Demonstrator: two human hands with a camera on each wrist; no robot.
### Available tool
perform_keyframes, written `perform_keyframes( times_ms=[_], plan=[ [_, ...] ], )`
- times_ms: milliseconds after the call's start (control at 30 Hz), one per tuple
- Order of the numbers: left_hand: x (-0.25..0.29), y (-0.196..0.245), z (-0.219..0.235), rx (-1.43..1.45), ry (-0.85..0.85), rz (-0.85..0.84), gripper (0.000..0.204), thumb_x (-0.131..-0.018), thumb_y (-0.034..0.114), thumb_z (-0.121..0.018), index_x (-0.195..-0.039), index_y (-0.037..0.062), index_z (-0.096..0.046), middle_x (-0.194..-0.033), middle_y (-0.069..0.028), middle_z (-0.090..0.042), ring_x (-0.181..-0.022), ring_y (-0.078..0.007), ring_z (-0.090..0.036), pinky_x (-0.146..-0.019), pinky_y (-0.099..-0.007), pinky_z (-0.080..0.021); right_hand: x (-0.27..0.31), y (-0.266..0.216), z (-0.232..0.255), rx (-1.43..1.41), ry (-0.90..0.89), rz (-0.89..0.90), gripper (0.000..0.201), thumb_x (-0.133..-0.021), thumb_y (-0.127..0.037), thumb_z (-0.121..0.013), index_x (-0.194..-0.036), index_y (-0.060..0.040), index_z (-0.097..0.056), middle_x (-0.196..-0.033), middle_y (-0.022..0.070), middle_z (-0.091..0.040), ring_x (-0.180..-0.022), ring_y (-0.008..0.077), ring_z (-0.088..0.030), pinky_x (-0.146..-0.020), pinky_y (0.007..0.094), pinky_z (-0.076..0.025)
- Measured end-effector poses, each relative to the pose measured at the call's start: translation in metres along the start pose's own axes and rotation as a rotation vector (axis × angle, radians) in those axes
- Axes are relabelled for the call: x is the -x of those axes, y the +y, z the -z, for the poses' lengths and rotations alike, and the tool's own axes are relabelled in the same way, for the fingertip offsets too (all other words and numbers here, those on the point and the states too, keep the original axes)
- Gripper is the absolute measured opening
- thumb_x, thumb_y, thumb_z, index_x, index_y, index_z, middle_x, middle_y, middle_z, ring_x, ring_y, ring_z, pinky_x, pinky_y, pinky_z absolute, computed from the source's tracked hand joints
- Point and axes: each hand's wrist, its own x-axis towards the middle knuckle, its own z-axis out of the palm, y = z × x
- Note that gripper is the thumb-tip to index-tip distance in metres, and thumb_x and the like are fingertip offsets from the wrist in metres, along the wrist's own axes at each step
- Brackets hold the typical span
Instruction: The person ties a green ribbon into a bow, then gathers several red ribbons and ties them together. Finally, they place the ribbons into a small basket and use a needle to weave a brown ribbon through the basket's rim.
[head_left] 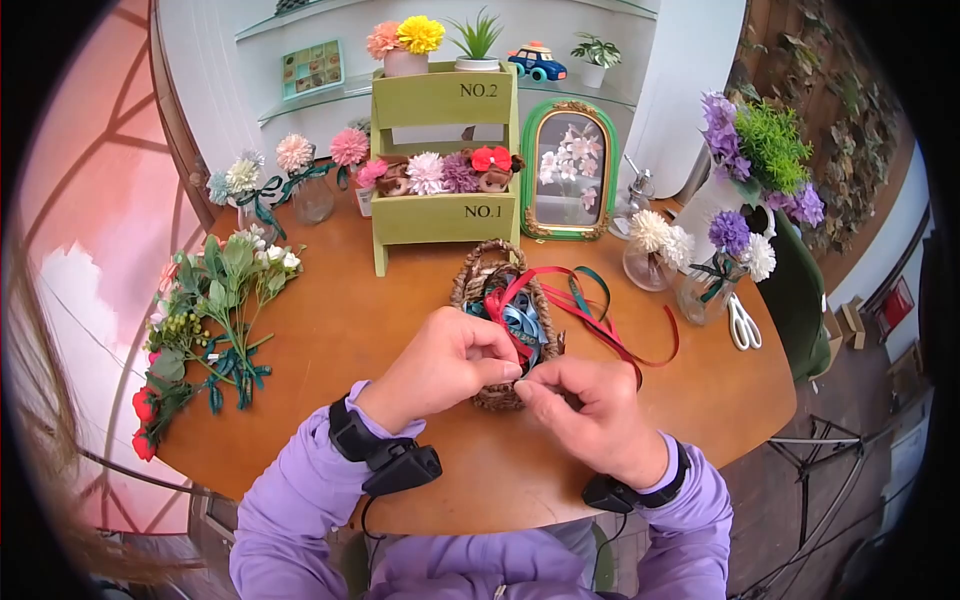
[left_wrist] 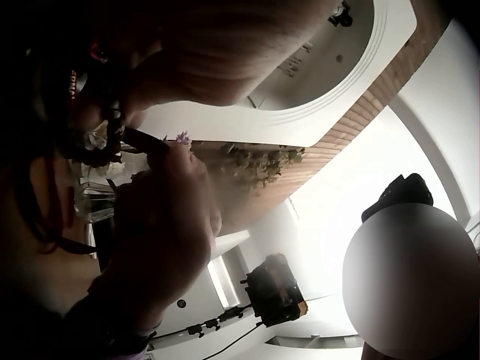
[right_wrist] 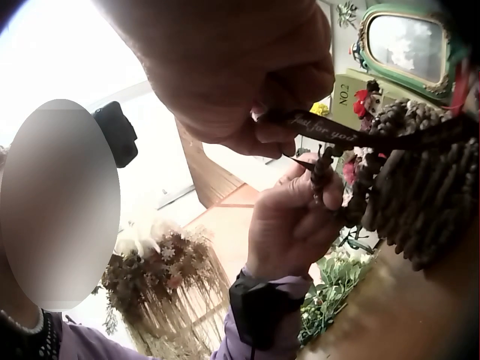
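Basket: on the counter in front of the person; blue ribbon bunched inside
Left hand: grip nearly closed, thumb and fingers about the handle; cannot tell whether it has ribbon too
Right hand: grip closed to a pinch, holding dark ribbon printed "Just for you"
Dark ribbon: narrow end close to the left fingers, by the handle; knotted or merely passed round, cannot tell
Slip risk: ribbon looks smooth; could slide free if the right pinch slackens
Tip risk: basket looks light; a hard tug through the handle could tilt or drag it
Tangle risk: red ribbon trails loosely from the basket across the counter; could snag on the right hand or sleeve
Twist risk: lettering could end up face-down if the strip turns while pulled
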Motion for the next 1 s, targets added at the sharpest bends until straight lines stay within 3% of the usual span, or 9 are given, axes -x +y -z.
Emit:
perform_keyframes(
  times_ms=[133, 167, 200, 300, 433, 733, 800, 933, 1000],
  plan=[
    [-0.004, -0.005, 0.006, -0.083, 0.011, -0.132, 0.002, -0.083, -0.001, -0.069, -0.083, -0.0032, -0.070, -0.077, -0.0022, -0.068, -0.073, -0.0069, -0.061, -0.067, -0.0236, -0.050, 0.005, -0.004, -0.014, 0.071, -0.084, 0.145, 0.010, -0.086, -0.004, -0.065, -0.091, 0.0032, -0.068, -0.069, 0.0143, -0.066, -0.054, 0.0228, -0.064, -0.050, 0.0308, -0.049],
    [-0.004, -0.003, 0.006, -0.040, -0.007, -0.053, 0.003, -0.082, 0.000, -0.070, -0.082, -0.0030, -0.071, -0.077, -0.0023, -0.068, -0.073, -0.0072, -0.061, -0.068, -0.0237, -0.050, 0.007, 0.006, -0.020, 0.093, -0.102, 0.268, 0.022, -0.084, -0.002, -0.065, -0.104, 0.0052, -0.067, -0.065, 0.0134, -0.062, -0.052, 0.0215, -0.061, -0.049, 0.0314, -0.048],
    [-0.004, -0.002, 0.006, 0.002, -0.027, 0.027, 0.004, -0.082, 0.001, -0.071, -0.082, -0.0029, -0.071, -0.078, -0.0023, -0.068, -0.073, -0.0074, -0.061, -0.068, -0.0238, -0.050, 0.008, 0.007, -0.023, 0.094, -0.104, 0.269, 0.022, -0.084, -0.002, -0.065, -0.104, 0.0052, -0.067, -0.065, 0.0134, -0.062, -0.052, 0.0215, -0.061, -0.049, 0.0314, -0.048],
    [-0.004, -0.002, 0.007, 0.016, -0.027, 0.041, 0.005, -0.081, 0.002, -0.072, -0.082, -0.0027, -0.071, -0.077, -0.0024, -0.068, -0.073, -0.0074, -0.061, -0.069, -0.0233, -0.050, 0.011, 0.007, -0.029, 0.312, -0.260, 0.440, 0.046, -0.080, -0.003, -0.063, -0.123, 0.0095, -0.054, -0.067, 0.0146, -0.061, -0.055, 0.0299, -0.062, -0.051, 0.0385, -0.051],
    [-0.004, -0.004, 0.008, 0.015, -0.041, -0.009, 0.004, -0.082, 0.001, -0.071, -0.082, -0.0024, -0.071, -0.077, -0.0020, -0.069, -0.073, -0.0067, -0.061, -0.069, -0.0229, -0.050, 0.010, 0.001, -0.026, 0.388, -0.379, 0.364, 0.041, -0.081, -0.002, -0.060, -0.118, 0.0153, -0.053, -0.076, 0.0175, -0.063, -0.060, 0.0311, -0.063, -0.052, 0.0394, -0.050],
    [-0.001, -0.002, 0.007, 0.097, -0.076, 0.027, 0.003, -0.083, 0.000, -0.070, -0.084, -0.0028, -0.070, -0.078, -0.0027, -0.069, -0.074, -0.0073, -0.062, -0.070, -0.0233, -0.051, 0.009, 0.018, -0.029, 0.469, -0.417, 0.373, 0.066, -0.068, -0.002, -0.060, -0.125, 0.0238, -0.041, -0.061, 0.0204, -0.059, -0.055, 0.0328, -0.062, -0.050, 0.0426, -0.048],
    [-0.001, -0.001, 0.008, 0.034, -0.087, -0.002, 0.004, -0.083, 0.000, -0.070, -0.084, -0.0029, -0.070, -0.079, -0.0032, -0.069, -0.074, -0.0074, -0.062, -0.069, -0.0235, -0.050, 0.008, 0.010, -0.027, 0.468, -0.516, 0.249, 0.065, -0.070, -0.003, -0.059, -0.126, 0.0238, -0.040, -0.056, 0.0195, -0.058, -0.049, 0.0337, -0.060, -0.048, 0.0429, -0.047],
    [0.001, 0.003, 0.007, 0.008, -0.099, -0.016, 0.004, -0.082, 0.000, -0.070, -0.085, -0.0028, -0.070, -0.079, -0.0034, -0.069, -0.074, -0.0075, -0.062, -0.069, -0.0236, -0.050, 0.006, 0.012, -0.030, 0.444, -0.500, 0.230, 0.064, -0.072, -0.004, -0.057, -0.126, 0.0240, -0.039, -0.053, 0.0192, -0.056, -0.046, 0.0340, -0.058, -0.046, 0.0432, -0.046],
    [0.003, 0.003, 0.004, 0.013, -0.086, -0.040, 0.004, -0.082, 0.000, -0.071, -0.084, -0.0028, -0.070, -0.079, -0.0030, -0.069, -0.074, -0.0073, -0.061, -0.069, -0.0235, -0.050, 0.005, 0.010, -0.030, 0.475, -0.571, 0.172, 0.050, -0.084, -0.004, -0.054, -0.128, 0.0169, -0.041, -0.054, 0.0171, -0.054, -0.046, 0.0326, -0.057, -0.044, 0.0409, -0.045]
  ],
)
